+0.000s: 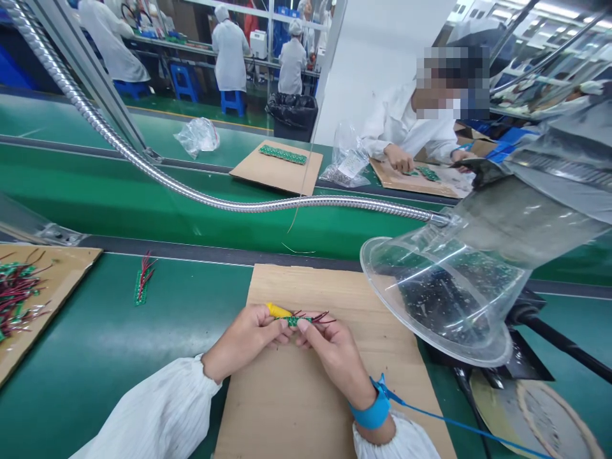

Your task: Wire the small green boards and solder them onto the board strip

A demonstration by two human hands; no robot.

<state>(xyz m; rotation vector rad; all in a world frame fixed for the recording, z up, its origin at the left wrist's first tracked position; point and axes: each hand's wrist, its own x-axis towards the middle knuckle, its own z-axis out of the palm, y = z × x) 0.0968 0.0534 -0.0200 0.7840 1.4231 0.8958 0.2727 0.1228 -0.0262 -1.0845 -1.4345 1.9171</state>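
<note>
Between my two hands I hold a narrow green circuit board [292, 321] with dark red wires [325, 318] sticking out to the right. My left hand [253, 333] pinches its left end; a yellow finger cot [278, 311] covers the index finger. The thumb and fingers of my right hand [329, 347] grip the right end, and a blue wrist strap [371, 408] with a cord circles that wrist. Both hands are above a cardboard sheet [287, 408] on the green bench. The undersides of the fingers are hidden.
At far left, cardboard [57, 306] bears a heap of wired boards. One wired board [142, 284] lies apart on the bench. A clear fume hood [440, 299] on a flexible metal hose [229, 205] reaches in from the right. Across the bench, a co-worker [415, 127] handles boards.
</note>
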